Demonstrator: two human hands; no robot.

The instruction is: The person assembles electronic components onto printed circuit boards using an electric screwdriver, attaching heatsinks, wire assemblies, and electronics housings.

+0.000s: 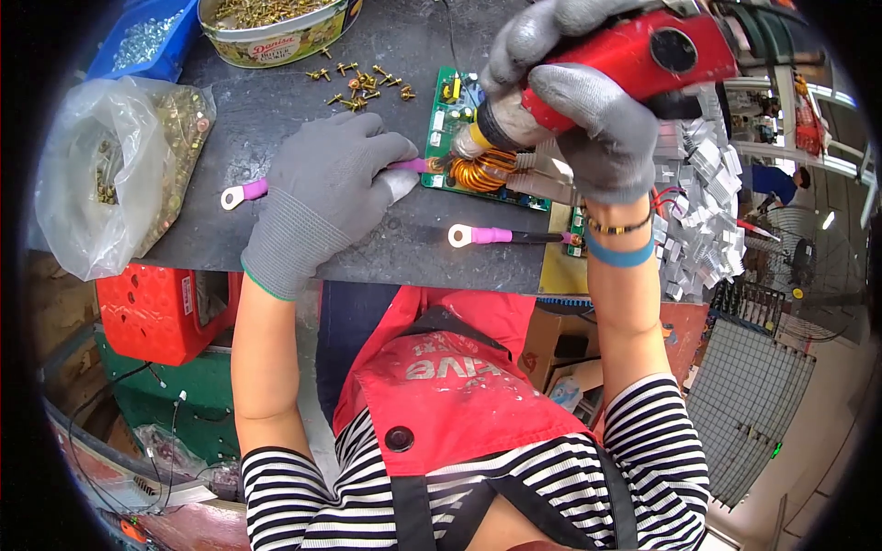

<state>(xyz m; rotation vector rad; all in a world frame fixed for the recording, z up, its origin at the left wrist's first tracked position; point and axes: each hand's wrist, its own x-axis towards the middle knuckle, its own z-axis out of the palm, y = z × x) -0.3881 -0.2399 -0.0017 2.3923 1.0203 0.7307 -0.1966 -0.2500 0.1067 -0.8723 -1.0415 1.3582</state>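
My right hand, in a grey glove, is wrapped round a red power screwdriver. Its tip reaches down over a green circuit board beside a copper-wound coil. My gloved left hand lies low on the table, fingers closed on a cable with purple sleeves. One end of it meets the board near the tool tip, and its ring lug shows at the other side of the hand. The contact under the tip is partly hidden. Nearer me lies a black cable with a ring lug.
Loose brass screws lie beyond my left hand, near a round tin of screws. A blue bin and an open plastic bag of small hardware stand at left. Silver metal pieces are heaped at right. Far right, a person stands.
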